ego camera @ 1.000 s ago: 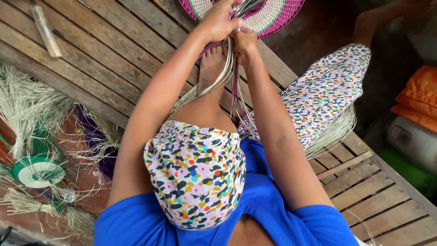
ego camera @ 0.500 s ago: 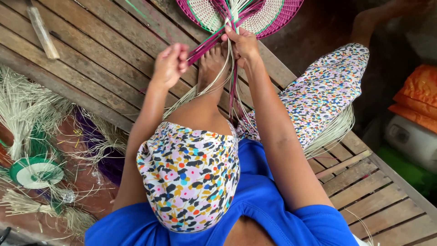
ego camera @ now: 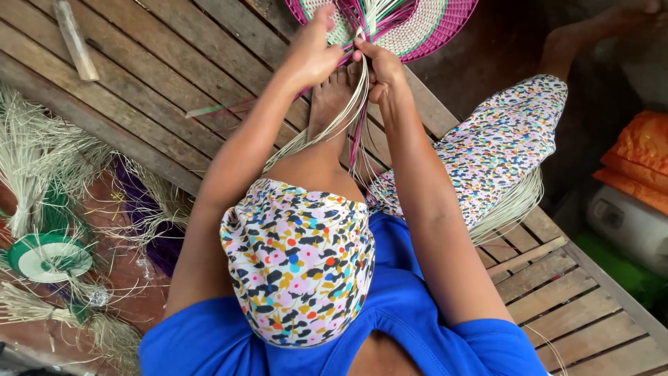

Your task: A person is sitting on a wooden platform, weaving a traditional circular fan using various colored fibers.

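Far to the left, below the slatted wooden surface (ego camera: 160,76), a small green and white woven disc (ego camera: 47,256) lies among heaps of pale loose fibre (ego camera: 35,150). A short wooden stick (ego camera: 75,40) rests on the planks near the upper left corner.

Moving in toward the middle, the left hand (ego camera: 311,54) reaches up to the rim of a round woven piece (ego camera: 417,24) in pink, white and green, which lies at the top edge of the planks just beyond the person's bare foot (ego camera: 332,97). Its fingers are closed together, pinching the loose strands (ego camera: 353,104) where they leave the weave. Just beside it, touching the same bundle, the right hand (ego camera: 381,68) has its fingers curled and clamped on the pale and pink strands, which trail down from the woven piece past the foot toward the lap.

Further right, more pale strands (ego camera: 518,202) spill from under the patterned trouser leg (ego camera: 497,150). At the far right edge sits an orange bag (ego camera: 643,157).
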